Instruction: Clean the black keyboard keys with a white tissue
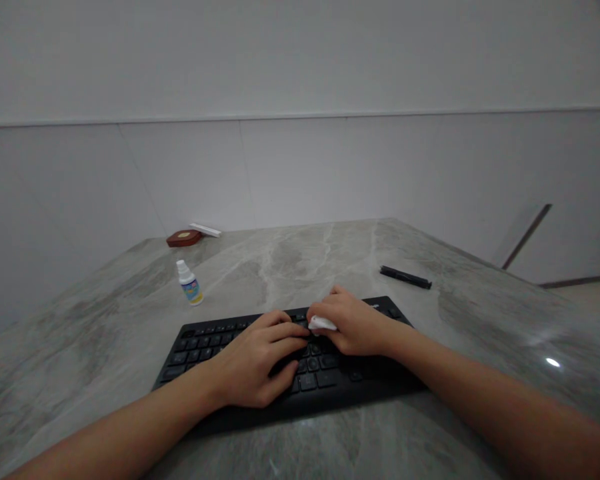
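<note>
A black keyboard point(325, 380) lies flat in front of me. My left hand point(260, 360) rests over its middle keys, fingers apart and reaching to the right, with nothing held. Just beyond those fingertips, my right hand point(350, 323) is closed on a small folded white tissue point(323, 324), pressed down at the upper keys. Part of the tissue is hidden under the right fingers. The keys beneath both hands cannot be seen.
To the left behind the keyboard stands a small white spray bottle point(190, 285) with a coloured label. A reddish-brown case point(184, 238) and a flat white object point(206, 230) lie near the wall. A black pen point(405, 277) rests at the right on the grey marbled table point(300, 257).
</note>
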Demonstrator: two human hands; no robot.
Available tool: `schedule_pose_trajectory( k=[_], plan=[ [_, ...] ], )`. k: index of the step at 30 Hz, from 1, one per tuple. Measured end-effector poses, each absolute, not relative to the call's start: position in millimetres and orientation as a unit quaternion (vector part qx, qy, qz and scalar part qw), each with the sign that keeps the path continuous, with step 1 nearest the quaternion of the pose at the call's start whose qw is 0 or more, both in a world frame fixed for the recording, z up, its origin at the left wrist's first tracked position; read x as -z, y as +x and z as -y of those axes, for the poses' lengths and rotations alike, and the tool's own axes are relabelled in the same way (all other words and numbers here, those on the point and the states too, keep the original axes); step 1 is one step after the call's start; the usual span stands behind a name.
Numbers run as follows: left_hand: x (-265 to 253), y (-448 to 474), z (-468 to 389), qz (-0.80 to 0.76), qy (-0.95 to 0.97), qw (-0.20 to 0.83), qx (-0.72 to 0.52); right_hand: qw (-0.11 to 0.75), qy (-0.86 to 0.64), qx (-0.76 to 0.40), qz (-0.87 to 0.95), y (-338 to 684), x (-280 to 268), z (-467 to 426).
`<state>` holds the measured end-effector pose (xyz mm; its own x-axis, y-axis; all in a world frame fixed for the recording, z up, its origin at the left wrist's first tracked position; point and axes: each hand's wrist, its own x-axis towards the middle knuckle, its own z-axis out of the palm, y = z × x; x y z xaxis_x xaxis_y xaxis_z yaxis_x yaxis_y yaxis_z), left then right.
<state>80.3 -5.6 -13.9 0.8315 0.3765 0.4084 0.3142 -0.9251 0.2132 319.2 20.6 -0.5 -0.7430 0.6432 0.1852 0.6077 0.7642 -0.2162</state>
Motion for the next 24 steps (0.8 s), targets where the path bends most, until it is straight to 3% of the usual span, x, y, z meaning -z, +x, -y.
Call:
schedule_pose_trajectory(
  k=[24],
  plan=[
    [15,78,5,-0.181,0.960,0.061,-0.202,0.076,-0.337,-0.111,0.932,337,-9,-26]
  ],
)
